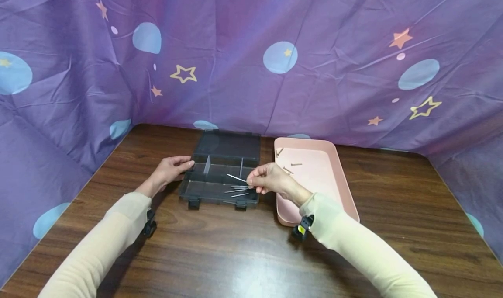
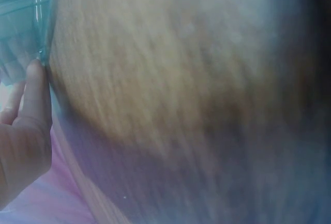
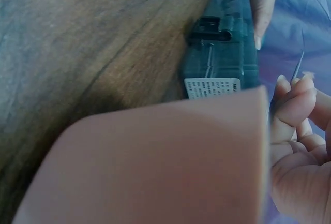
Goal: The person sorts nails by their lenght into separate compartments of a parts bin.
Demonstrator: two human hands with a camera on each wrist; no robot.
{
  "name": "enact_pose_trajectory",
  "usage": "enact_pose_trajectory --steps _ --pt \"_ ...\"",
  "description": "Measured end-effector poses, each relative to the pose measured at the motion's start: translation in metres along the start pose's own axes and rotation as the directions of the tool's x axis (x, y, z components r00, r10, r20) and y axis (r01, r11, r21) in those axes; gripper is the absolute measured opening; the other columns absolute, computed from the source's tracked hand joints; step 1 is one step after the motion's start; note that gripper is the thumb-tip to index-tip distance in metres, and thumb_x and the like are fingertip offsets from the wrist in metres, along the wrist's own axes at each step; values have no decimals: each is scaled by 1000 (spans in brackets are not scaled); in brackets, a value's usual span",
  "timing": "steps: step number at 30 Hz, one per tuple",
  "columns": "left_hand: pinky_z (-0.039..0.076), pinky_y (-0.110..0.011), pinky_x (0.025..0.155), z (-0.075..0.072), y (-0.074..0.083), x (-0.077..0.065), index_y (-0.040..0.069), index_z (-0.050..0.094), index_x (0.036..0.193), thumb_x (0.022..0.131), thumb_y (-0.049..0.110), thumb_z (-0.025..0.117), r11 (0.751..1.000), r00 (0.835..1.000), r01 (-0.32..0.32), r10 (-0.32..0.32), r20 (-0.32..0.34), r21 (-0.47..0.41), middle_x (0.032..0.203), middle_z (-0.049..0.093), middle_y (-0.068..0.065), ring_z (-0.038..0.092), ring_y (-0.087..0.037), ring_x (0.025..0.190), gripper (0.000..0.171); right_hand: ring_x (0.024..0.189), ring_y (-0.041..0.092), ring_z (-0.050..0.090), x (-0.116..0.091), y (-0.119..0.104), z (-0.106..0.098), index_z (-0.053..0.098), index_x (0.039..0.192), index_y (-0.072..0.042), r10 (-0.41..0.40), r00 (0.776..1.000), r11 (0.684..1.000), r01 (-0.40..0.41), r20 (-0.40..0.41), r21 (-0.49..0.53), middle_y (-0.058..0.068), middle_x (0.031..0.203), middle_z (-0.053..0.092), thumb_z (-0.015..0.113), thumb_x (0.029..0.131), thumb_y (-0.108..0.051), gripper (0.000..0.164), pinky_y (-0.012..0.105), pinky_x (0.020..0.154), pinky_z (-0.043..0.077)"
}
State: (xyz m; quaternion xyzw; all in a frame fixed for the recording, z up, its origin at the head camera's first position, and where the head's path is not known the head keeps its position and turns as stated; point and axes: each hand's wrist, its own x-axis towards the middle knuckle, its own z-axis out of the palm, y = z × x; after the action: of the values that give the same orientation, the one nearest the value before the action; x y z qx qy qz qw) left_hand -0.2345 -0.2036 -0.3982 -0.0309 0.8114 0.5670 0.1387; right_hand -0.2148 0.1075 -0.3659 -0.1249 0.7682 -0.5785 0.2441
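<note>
A dark see-through compartment box (image 1: pixel 220 197) lies with its lid (image 1: pixel 228 145) folded back. My left hand (image 1: pixel 170 170) holds the box's left edge, thumb on the rim; in the left wrist view its fingers (image 2: pixel 36 92) reach the clear wall. Between thumb and fingertips, my right hand (image 1: pixel 271 179) pinches a thin silver nail (image 1: pixel 236 178) above the box's front right part. Below it, several silver nails (image 1: pixel 239 195) lie in the front compartment. The right wrist view shows the pinched nail's tip (image 3: pixel 298 64) standing out past the fingers.
To the right sits a pink tray (image 1: pixel 346 182) with several brass-coloured screws (image 1: pixel 296 164), its near wall partly under my right forearm. Thin dividers (image 1: pixel 207 164) stand in the box's rear row. A purple curtain (image 1: pixel 235 92) hangs behind the wooden table (image 1: pixel 188 254).
</note>
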Motion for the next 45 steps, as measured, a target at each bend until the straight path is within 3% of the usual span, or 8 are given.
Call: enact_pose_trajectory --steps 14,21,27,32,36,45 --pt "42 -44 103 2 0 -1 -4 39 140 97 26 54 1000 1000 -11 11 -1 -7 142 40 -24 40 -34 131 55 43 0 44 -2 2 2 65 96 13 -10 1000 998 9 -17 -67 0 68 69 64 86 -1 17 12 39 35" --pt "43 -44 102 2 0 0 -3 39 141 97 27 54 1000 1000 -8 8 -2 2 142 41 -24 40 -34 131 56 47 0 45 -5 1 -8 62 99 12 17 1000 1000 -17 -20 20 -3 70 67 60 89 -1 17 11 42 38" --pt "43 -43 102 1 -1 0 -4 39 141 97 26 53 1000 1000 -14 14 -3 -4 141 42 -24 41 -34 130 55 48 0 46 -10 -3 -23 60 100 14 -26 998 996 30 -58 82 -5 68 66 58 90 0 17 10 44 39" --pt "43 -43 102 1 -1 0 -4 39 140 97 25 53 1000 1000 -14 14 -7 -7 141 42 -25 41 -33 130 54 48 -1 47 -14 -5 -41 64 90 3 -39 994 985 55 -100 163 -5 68 67 56 92 1 9 10 43 39" --pt "44 -42 101 1 -1 0 -3 39 140 97 26 53 1000 1000 -10 10 -11 -2 141 43 -24 42 -32 129 54 49 -1 49 -18 -5 -55 65 83 -8 -34 991 976 61 -129 211 -4 69 68 53 93 2 18 10 44 41" --pt "45 -41 100 1 -3 2 -2 40 140 97 25 53 1000 1000 4 -4 -16 2 141 44 -23 42 -31 129 53 51 -1 51 -24 2 -80 64 80 -12 34 976 976 14 -215 219 -4 68 66 52 94 1 22 11 46 44"
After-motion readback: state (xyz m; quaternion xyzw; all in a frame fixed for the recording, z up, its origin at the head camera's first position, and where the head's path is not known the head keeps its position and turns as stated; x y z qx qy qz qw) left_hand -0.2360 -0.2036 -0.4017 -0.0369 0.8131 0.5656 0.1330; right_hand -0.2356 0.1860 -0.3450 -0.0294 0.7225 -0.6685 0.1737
